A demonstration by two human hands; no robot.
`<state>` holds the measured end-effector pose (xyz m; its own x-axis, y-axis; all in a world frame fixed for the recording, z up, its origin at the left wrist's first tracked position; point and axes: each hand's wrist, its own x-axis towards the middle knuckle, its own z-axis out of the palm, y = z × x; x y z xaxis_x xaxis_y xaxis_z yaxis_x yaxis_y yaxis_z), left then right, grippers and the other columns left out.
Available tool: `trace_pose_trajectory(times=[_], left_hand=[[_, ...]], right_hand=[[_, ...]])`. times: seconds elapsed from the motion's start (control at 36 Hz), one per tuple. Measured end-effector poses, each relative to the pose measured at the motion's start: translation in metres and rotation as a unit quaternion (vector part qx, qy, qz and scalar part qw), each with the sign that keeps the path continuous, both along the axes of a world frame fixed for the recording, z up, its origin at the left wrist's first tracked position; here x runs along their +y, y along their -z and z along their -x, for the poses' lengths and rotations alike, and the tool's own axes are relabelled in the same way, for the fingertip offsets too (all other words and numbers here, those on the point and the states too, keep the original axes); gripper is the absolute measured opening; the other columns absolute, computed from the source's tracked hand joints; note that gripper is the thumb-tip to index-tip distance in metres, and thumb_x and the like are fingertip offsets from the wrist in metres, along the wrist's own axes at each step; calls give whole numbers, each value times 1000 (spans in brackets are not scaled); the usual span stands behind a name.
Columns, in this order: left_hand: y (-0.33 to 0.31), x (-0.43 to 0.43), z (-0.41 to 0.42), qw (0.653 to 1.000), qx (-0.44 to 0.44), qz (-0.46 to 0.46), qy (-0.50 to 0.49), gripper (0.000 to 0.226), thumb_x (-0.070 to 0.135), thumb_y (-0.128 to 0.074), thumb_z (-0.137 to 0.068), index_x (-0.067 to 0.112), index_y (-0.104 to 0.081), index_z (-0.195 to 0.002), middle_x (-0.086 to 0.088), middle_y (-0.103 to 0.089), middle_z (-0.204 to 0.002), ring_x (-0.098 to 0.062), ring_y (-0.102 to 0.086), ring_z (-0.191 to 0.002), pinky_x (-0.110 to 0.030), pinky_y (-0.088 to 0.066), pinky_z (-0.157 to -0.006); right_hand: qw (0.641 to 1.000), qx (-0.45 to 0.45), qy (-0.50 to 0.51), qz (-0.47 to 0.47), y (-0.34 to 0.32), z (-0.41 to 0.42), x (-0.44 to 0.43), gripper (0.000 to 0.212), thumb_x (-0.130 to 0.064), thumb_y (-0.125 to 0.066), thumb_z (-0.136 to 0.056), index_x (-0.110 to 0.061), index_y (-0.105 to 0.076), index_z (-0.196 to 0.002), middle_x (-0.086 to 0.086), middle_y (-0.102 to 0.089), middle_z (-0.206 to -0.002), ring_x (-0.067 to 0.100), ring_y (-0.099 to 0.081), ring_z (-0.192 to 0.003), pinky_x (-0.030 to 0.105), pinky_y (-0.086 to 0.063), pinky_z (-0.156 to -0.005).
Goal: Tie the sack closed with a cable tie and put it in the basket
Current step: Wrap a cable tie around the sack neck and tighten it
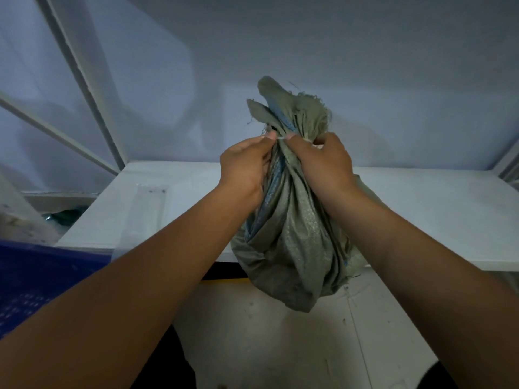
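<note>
A grey-green woven sack (292, 242) with a blue stripe hangs in front of me, its bottom past the edge of the white table (421, 209). Its neck is bunched, and the frayed mouth fans out above my hands. A thin white cable tie (280, 138) runs across the neck between my thumbs. My left hand (247, 167) pinches the tie's left end against the neck. My right hand (323, 161) grips the neck and the tie from the right. The blue basket (36, 279) sits low at the left.
A white wall rises behind the table. A slanted white frame (84, 88) stands at the left. A clear plastic strip (146, 209) lies on the table's left part. The pale floor (280, 346) lies below the sack.
</note>
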<state>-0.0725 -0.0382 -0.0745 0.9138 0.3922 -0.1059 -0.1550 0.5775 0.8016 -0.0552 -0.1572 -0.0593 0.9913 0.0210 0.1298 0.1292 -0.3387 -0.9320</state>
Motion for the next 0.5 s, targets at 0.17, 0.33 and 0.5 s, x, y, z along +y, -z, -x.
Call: trace_pose_trajectory(times=[0.17, 0.33, 0.5], left_hand=[[-2, -4, 3, 1000, -2, -2, 23, 9, 3, -70, -93, -6, -71, -96, -17, -78, -84, -21, -77, -74, -28, -63, -68], [-3, -4, 4, 998, 23, -22, 48, 25, 12, -70, -95, -7, -70, -112, -20, -77, -101, -25, -78, -88, -34, -64, -79], [-7, -3, 5, 991, 24, -133, 1, 13, 10, -71, -94, 5, -74, -82, -2, -77, -72, -8, -75, -66, -18, -58, -62]], right_hand=[[1000, 24, -10, -11, 3, 2, 3, 100, -72, -70, -77, -14, -38, -151, 2, -55, -145, 21, -57, -128, 40, -48, -108], [1000, 15, 3, 9, 5, -1, -1, 80, -62, -68, -86, -13, -46, -145, 3, -58, -140, 22, -58, -123, 29, -46, -94], [1000, 5, 16, -5, 4, -3, -2, 92, -66, -71, -80, -13, -42, -149, 3, -55, -145, 23, -55, -130, 39, -47, -107]])
